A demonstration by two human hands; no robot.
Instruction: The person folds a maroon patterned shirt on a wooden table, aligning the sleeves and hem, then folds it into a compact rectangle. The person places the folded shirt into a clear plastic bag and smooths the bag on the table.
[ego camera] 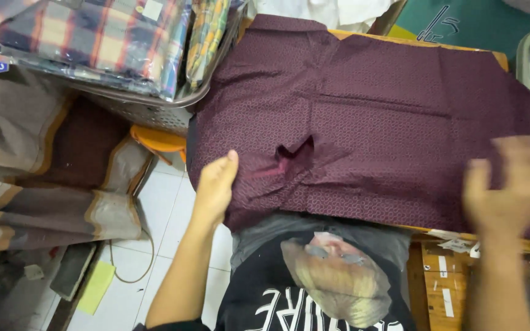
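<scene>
Black T-shirt [265, 288] nearest; hands are flattening a maroon shirt [369, 122].
Left hand [215, 187] is pressing its edge, fingers together; right hand [510, 184] is blurring, fingers apart.

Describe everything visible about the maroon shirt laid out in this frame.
The maroon shirt is thin woven fabric with a small repeating pattern. It lies spread flat, back side up, over a board, with a horizontal fold crease across it and a small puckered opening near its lower edge. The left hand rests flat on its lower left edge. The right hand, blurred, hovers at its lower right; contact is unclear.
</scene>
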